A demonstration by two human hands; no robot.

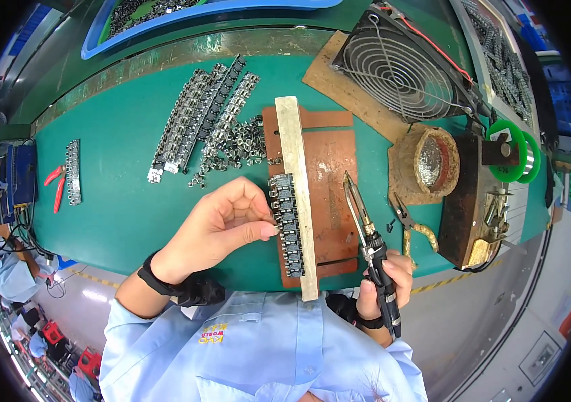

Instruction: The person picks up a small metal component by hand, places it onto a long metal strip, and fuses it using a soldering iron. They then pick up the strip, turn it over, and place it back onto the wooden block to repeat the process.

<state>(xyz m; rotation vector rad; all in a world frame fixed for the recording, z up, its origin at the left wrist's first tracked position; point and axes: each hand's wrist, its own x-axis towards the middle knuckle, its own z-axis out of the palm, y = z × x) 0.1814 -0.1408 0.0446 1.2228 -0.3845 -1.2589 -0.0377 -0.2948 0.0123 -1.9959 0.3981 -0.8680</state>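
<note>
Head view: left hand [222, 224] pinches its fingertips [267, 231] on the row of small black components [287, 224] lined against the pale bar [297, 194] — right hand [383, 285] grips a soldering iron [366, 228], tip hovering beside; more component strips [198, 120] wait behind, seemingly untouched.

A wire-guarded fan [403, 67] sits behind the solder pot [431, 162]; green solder spool [515, 151] right of it (red cutters [55, 185] far left).

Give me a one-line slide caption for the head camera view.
Left hand steadies a row of small components against a pale bar while the right hand holds a soldering iron.
</note>
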